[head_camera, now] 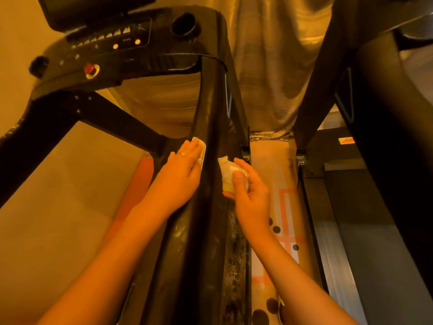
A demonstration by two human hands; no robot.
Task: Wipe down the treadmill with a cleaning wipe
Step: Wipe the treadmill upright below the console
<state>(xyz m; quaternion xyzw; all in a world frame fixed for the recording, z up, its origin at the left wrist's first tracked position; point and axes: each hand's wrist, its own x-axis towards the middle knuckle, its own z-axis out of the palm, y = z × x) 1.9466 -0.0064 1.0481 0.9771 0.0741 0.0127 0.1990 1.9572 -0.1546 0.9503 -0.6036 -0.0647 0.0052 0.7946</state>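
Two wipes, one treadmill rail.
Our left hand presses one flat wipe, fingers together; right hand pinches one crumpled wipe.

the tan floor carries the black treadmill, with an orange-lined, dark-dotted sheet lying just beside it.

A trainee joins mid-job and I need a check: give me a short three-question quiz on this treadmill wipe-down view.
1. True or false: the left hand presses a wipe flat on the black rail.
2. The right hand grips: A nothing, B a crumpled white wad, C a spray bottle?
3. Fill in: the red knob sits on the ____.
Key: 1 true; 2 B; 3 console.
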